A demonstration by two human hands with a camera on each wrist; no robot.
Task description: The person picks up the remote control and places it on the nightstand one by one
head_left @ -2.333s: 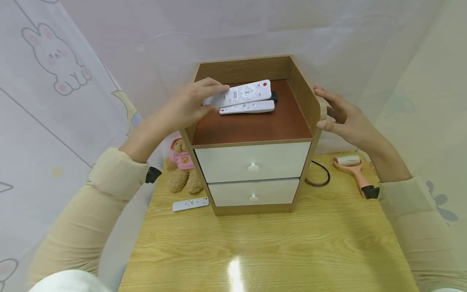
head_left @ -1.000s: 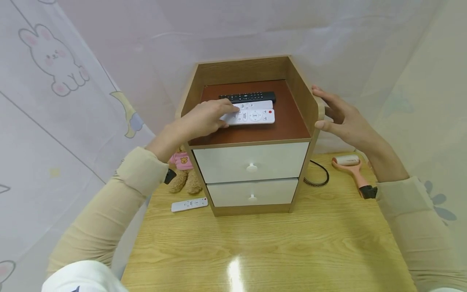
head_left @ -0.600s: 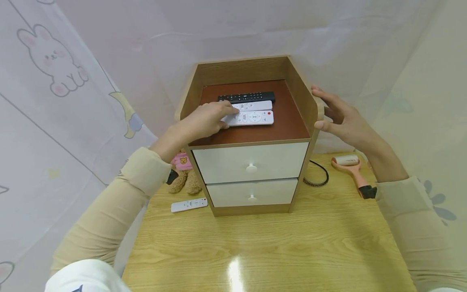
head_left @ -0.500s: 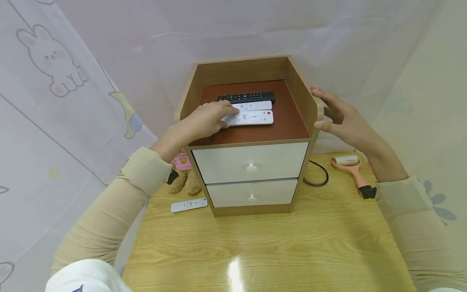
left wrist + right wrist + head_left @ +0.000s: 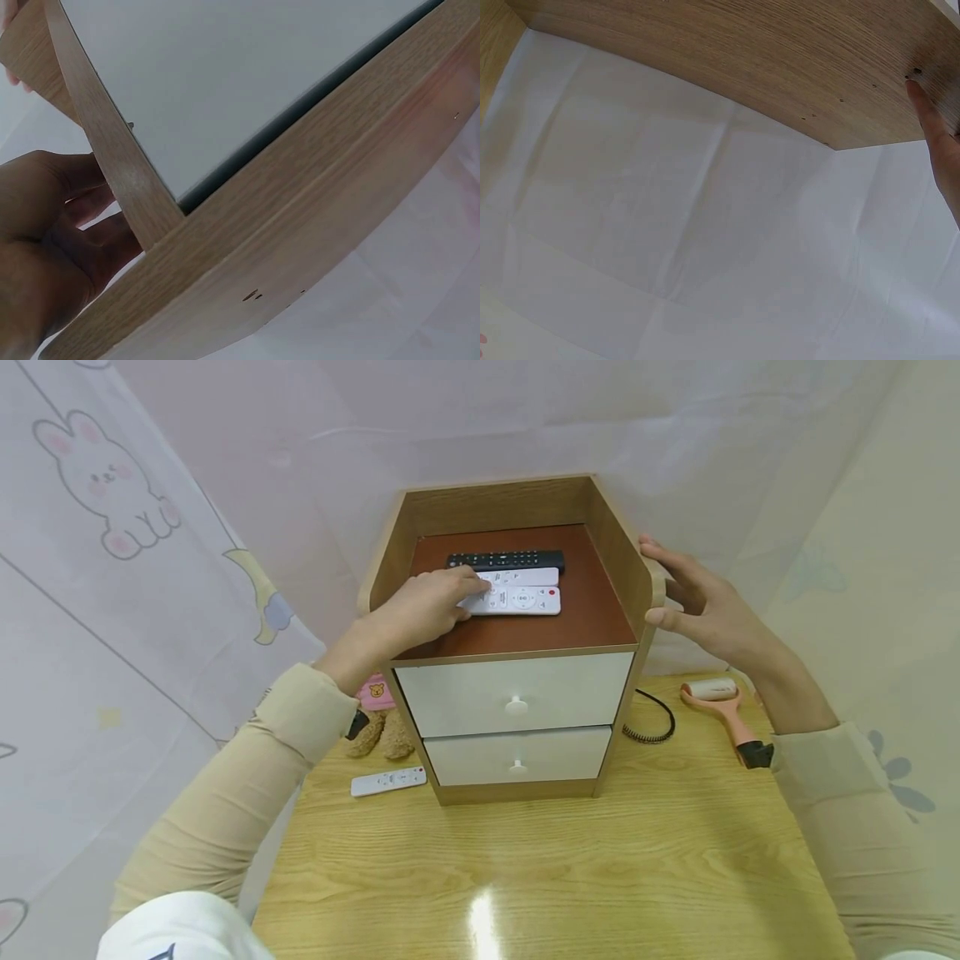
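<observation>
My left hand (image 5: 429,603) reaches over the left side of a small wooden cabinet (image 5: 517,793) and pinches the left end of a white remote control (image 5: 534,600) lying flat on its brown top. Right behind that one lies a second white remote (image 5: 534,577), partly covered by my fingers. A black remote (image 5: 517,560) lies behind both, roughly parallel. My right hand (image 5: 716,608) rests on the cabinet's right side panel, thumb at the front edge and fingers along the outer face. In the left wrist view, the cabinet's front edge hides the remotes.
A third white remote (image 5: 388,781) lies on the wooden table (image 5: 525,860) left of the cabinet, before a plush bear (image 5: 379,732). On the right are a black coiled cord (image 5: 651,737) and an orange-handled lint roller (image 5: 723,710). Two white drawers (image 5: 465,702) face front.
My left hand has brought the held white remote from the back toward the front, past the other white one, and laid it flat alongside. The black remote has come into view. My right hand stays put.
</observation>
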